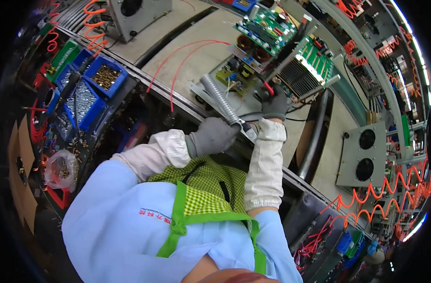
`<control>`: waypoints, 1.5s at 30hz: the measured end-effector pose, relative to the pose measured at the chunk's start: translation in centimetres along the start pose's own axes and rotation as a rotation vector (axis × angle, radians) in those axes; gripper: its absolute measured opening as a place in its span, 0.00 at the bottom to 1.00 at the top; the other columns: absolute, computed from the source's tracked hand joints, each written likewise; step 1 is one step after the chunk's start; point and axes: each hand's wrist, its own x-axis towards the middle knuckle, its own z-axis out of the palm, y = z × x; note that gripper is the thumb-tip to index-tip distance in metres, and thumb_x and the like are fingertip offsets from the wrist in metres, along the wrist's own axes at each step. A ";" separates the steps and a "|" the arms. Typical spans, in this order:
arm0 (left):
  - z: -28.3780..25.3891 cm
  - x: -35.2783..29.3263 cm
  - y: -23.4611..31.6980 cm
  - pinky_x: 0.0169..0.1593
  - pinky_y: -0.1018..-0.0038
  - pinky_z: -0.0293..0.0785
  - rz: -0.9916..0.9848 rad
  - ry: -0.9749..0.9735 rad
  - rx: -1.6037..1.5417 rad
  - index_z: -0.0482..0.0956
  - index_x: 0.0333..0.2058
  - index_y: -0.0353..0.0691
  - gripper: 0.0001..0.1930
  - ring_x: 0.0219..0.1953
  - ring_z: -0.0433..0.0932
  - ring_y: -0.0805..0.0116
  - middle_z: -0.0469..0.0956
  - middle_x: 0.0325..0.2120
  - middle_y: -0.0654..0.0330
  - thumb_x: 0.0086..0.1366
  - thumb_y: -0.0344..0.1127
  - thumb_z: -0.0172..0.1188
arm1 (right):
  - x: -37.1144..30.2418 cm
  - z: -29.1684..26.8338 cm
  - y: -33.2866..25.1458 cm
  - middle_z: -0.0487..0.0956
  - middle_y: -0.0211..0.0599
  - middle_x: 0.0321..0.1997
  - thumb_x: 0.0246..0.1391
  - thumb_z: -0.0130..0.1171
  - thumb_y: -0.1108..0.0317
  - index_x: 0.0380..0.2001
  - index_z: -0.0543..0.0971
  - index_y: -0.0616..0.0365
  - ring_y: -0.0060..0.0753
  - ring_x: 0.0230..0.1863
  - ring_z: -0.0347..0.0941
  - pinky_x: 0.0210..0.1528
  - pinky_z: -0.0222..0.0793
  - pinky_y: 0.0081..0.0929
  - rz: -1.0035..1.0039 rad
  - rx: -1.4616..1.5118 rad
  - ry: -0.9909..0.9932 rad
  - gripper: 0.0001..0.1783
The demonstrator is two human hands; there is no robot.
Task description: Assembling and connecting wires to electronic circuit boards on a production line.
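both gloved hands on the tool at the open power unit

your left hand (214, 136), in a grey glove, is curled tight around the lower end of a long silvery ribbed tool (221, 100). the tool slants up and to the left from that hand, out over the edge of the metal chassis (200, 92).

your right hand (274, 103), also gloved in grey, is closed around something dark and slim with a red part (267, 87) showing just above the fingers. the glove hides it, so you cannot tell exactly what it is or whether it belongs to the tool. a grey cable (248, 114) runs between the two hands.

the open unit lies on the workbench (192, 52) just beyond your hands. a black finned heat sink (295, 78) sits right beside your right hand, with a green circuit board (316, 55) above it and another green circuit board (266, 27) further up. two copper coils (253, 48) and a small yellowish board (232, 75) lie near the tool's upper end. two red wires (177, 61) arc across the bench toward the chassis.

well apart, to your left, blue bins (105, 77) hold brass and steel screws. a grey fan box (363, 155) rests to your right, and orange coiled hoses (390, 198) hang beyond it.
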 end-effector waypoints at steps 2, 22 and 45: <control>-0.8 -0.7 -0.2 0.25 0.60 0.70 -0.008 -0.015 -0.034 0.76 0.41 0.45 0.14 0.22 0.74 0.53 0.73 0.17 0.54 0.56 0.40 0.54 | 0.1 0.5 -0.6 0.73 0.34 0.26 0.55 0.48 0.73 0.31 0.75 0.60 0.27 0.25 0.71 0.22 0.66 0.20 0.256 0.486 0.145 0.06; -0.2 1.7 -4.3 0.30 0.71 0.68 -0.449 -0.021 -1.199 0.73 0.27 0.35 0.06 0.24 0.69 0.70 0.69 0.19 0.58 0.54 0.32 0.52 | -2.2 -0.8 -1.7 0.75 0.41 0.33 0.44 0.59 0.80 0.41 0.74 0.67 0.31 0.30 0.71 0.34 0.70 0.22 -0.458 -0.791 0.011 0.17; -2.3 13.1 1.7 0.20 0.80 0.63 -0.555 0.008 -1.804 0.72 0.27 0.43 0.14 0.18 0.65 0.78 0.69 0.18 0.66 0.61 0.48 0.56 | 1.2 -3.5 3.2 0.76 0.39 0.35 0.48 0.55 0.67 0.37 0.76 0.57 0.38 0.37 0.73 0.42 0.70 0.32 -0.290 -0.620 0.107 0.11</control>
